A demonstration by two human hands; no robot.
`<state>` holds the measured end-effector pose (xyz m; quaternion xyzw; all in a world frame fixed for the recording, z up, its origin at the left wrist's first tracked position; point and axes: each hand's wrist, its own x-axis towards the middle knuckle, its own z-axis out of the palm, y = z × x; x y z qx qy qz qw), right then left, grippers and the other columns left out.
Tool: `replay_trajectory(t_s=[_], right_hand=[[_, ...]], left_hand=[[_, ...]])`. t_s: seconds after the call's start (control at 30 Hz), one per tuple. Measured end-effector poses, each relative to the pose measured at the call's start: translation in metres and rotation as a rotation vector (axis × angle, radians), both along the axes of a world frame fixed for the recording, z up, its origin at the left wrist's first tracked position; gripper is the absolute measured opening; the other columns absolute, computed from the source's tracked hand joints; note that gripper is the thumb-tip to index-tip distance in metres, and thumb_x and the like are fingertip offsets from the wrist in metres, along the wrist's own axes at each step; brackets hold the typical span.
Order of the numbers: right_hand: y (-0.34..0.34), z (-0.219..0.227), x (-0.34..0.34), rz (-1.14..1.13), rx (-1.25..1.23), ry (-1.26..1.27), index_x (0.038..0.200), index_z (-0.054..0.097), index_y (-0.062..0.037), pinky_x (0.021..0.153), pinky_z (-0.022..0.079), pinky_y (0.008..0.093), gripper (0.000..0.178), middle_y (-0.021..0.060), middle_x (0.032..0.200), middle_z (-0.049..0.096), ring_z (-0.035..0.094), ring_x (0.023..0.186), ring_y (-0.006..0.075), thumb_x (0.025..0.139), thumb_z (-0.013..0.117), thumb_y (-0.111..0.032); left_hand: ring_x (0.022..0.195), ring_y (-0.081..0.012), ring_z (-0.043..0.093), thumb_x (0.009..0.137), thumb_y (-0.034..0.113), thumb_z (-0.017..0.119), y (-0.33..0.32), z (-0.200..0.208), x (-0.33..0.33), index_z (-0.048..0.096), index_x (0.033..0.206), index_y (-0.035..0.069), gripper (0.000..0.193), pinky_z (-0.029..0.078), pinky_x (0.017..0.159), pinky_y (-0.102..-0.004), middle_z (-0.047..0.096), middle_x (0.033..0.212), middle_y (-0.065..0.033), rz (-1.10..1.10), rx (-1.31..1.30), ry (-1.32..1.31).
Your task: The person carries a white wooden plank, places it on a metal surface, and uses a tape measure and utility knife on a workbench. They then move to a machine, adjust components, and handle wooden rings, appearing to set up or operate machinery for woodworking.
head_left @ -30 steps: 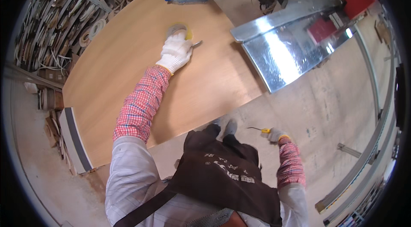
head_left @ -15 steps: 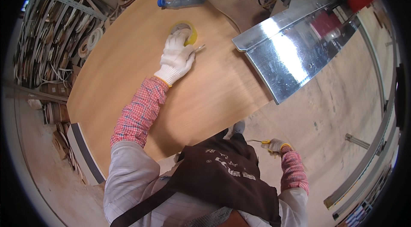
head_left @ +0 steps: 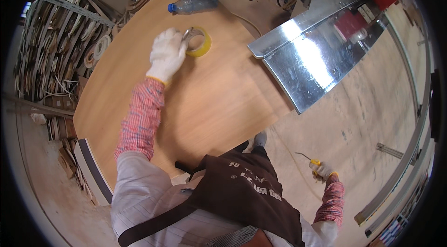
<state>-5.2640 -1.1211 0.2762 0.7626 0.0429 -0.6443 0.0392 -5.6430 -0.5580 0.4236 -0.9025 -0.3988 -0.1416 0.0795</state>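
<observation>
The left hand, in a white knitted glove, is over the wood-coloured surface, its fingers curled around a small metal tool whose visible end lies against the view of the tape roll's left edge; whether they touch, I cannot tell. The yellow tape roll rests on the surface, just right of that glove. The right hand, also gloved, is well apart from the left, out over the floor, clamped on a yellow-handled tool with a thin, bent metal shaft pointing up and left. The 2 forearms wear red checked sleeves, and a dark brown apron covers the person's front.

Toward the far edge of the surface, a clear bottle with a blue cap lies on its side. To the right is a shiny metal sheet; beyond the surface's left edge stand racked strips and coiled rolls.
</observation>
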Motion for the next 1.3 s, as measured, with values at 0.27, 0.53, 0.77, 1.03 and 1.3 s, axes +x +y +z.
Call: replay_trajectory(t_s=[0.27, 0.53, 0.77, 1.03, 1.3], right_hand=[[0.005, 0.025, -0.058, -0.168, 0.200, 0.202, 0.089, 0.069, -0.0096, 0.040, 0.039, 0.0276, 0.048, 0.0029, 0.066, 0.065, 0.050, 0.045, 0.0111, 0.089, 0.073, -0.057], [-0.056, 0.008, -0.055, -0.460, 0.217, 0.068, 0.094, 0.067, -0.0095, 0.038, 0.038, 0.0282, 0.046, 0.0049, 0.067, 0.065, 0.050, 0.042, 0.0120, 0.095, 0.069, -0.055], [-0.091, 0.000, -0.065, -0.751, 0.328, 0.060, 0.097, 0.063, -0.0099, 0.038, 0.044, 0.0322, 0.047, 0.0073, 0.067, 0.064, 0.053, 0.042, 0.0175, 0.099, 0.062, -0.057], [-0.113, -0.019, -0.099, -0.715, 0.226, 0.082, 0.095, 0.066, -0.0096, 0.039, 0.042, 0.0308, 0.049, 0.0057, 0.068, 0.065, 0.054, 0.043, 0.0161, 0.099, 0.062, -0.058], [-0.024, 0.051, -0.074, -0.007, 0.347, 0.253, 0.097, 0.068, -0.0093, 0.044, 0.045, 0.0292, 0.047, 0.0026, 0.075, 0.069, 0.057, 0.051, 0.0137, 0.089, 0.073, -0.055]], left_hand=[[0.107, -0.0381, 0.068, 0.094, 0.034, 0.061, 0.090, -0.026, -0.003, 0.075, 0.107, 0.005, 0.035, 0.053, 0.094, -0.0490, 0.073, 0.107, -0.0216, 0.274, -0.273, 0.385], [0.122, -0.0378, 0.059, 0.089, 0.035, 0.064, 0.114, 0.030, 0.017, 0.066, 0.127, 0.012, 0.045, 0.046, 0.104, -0.0479, 0.064, 0.126, -0.0185, 0.103, -0.129, 0.267], [0.127, -0.0390, 0.056, 0.088, 0.022, 0.063, 0.181, -0.012, 0.041, 0.048, 0.144, 0.014, 0.059, 0.045, 0.107, -0.0479, 0.060, 0.133, -0.0186, 0.055, -0.173, 0.314], [0.122, -0.0384, 0.061, 0.085, 0.030, 0.068, 0.140, 0.037, 0.020, 0.053, 0.138, 0.011, 0.058, 0.050, 0.102, -0.0468, 0.062, 0.129, -0.0186, 0.043, -0.261, 0.333], [0.131, -0.0351, 0.058, 0.088, 0.039, 0.070, 0.132, 0.135, 0.032, 0.057, 0.143, 0.008, 0.065, 0.046, 0.110, -0.0424, 0.062, 0.138, -0.0198, -0.027, -0.214, 0.616]])
